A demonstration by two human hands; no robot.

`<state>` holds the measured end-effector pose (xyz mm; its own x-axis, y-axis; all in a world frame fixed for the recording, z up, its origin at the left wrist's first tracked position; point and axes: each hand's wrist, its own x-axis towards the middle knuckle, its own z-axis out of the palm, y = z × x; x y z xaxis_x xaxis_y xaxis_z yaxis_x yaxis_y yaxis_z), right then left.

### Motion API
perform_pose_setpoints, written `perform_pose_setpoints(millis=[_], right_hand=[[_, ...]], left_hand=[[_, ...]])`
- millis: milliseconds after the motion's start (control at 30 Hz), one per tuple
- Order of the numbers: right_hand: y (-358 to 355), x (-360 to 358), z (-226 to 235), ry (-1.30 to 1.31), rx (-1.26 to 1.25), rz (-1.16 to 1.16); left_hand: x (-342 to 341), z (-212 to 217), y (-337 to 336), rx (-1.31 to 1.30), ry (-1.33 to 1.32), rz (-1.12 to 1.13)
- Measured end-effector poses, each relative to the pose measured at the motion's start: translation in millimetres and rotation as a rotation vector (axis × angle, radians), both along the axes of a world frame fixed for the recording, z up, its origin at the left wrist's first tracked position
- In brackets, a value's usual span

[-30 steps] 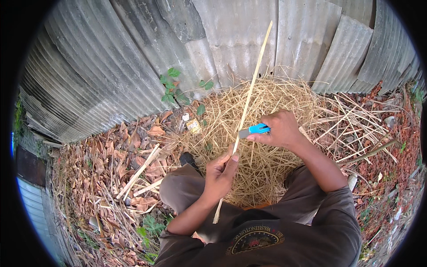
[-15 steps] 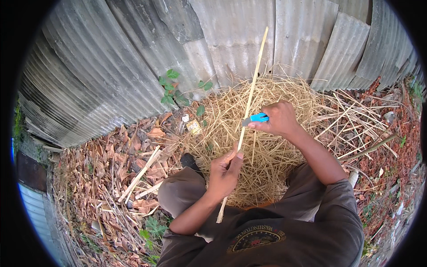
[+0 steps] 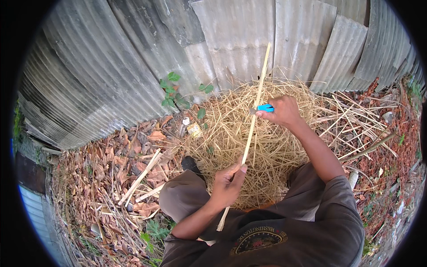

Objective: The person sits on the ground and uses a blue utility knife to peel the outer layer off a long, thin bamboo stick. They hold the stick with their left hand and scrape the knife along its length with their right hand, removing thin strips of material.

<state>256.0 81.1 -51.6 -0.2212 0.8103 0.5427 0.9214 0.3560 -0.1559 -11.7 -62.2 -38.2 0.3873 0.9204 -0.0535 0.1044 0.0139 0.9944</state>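
A long, thin, pale strip of split bamboo or wood (image 3: 251, 129) slants up and away from my lap toward the metal wall. My left hand (image 3: 227, 183) is closed round its lower part, thumb on top, and the near end sticks out below the hand. My right hand (image 3: 283, 110) grips a knife with a bright blue handle (image 3: 266, 108). The knife's short grey blade (image 3: 253, 111) lies across the strip, touching it, well above my left hand. Below both hands spreads a heap of pale shavings (image 3: 275, 151).
Corrugated metal sheets (image 3: 240, 40) stand as a wall beyond the heap. Split pieces (image 3: 140, 177) lie on dry leaves at the left, and more loose strips (image 3: 356, 118) at the right. A small green plant (image 3: 171, 91) grows by the wall. My knees flank the heap.
The strip's far tip has come lower and nearer to me. My right hand with the knife has shifted slightly up the strip and right; my left hand is slightly lower and to the right.
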Motion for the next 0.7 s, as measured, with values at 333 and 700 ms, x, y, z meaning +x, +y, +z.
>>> perform_pose_setpoints(millis=[333, 700], right_hand=[[33.6, 55.8, -8.8, 0.013, -0.063, -0.269], [49.1, 158.4, -34.3, 0.090, 0.008, -0.621]], left_hand=[[4.3, -3.2, -15.0, 0.002, -0.002, -0.081], [2.6, 6.3, -15.2, -0.036, 0.244, -0.277]])
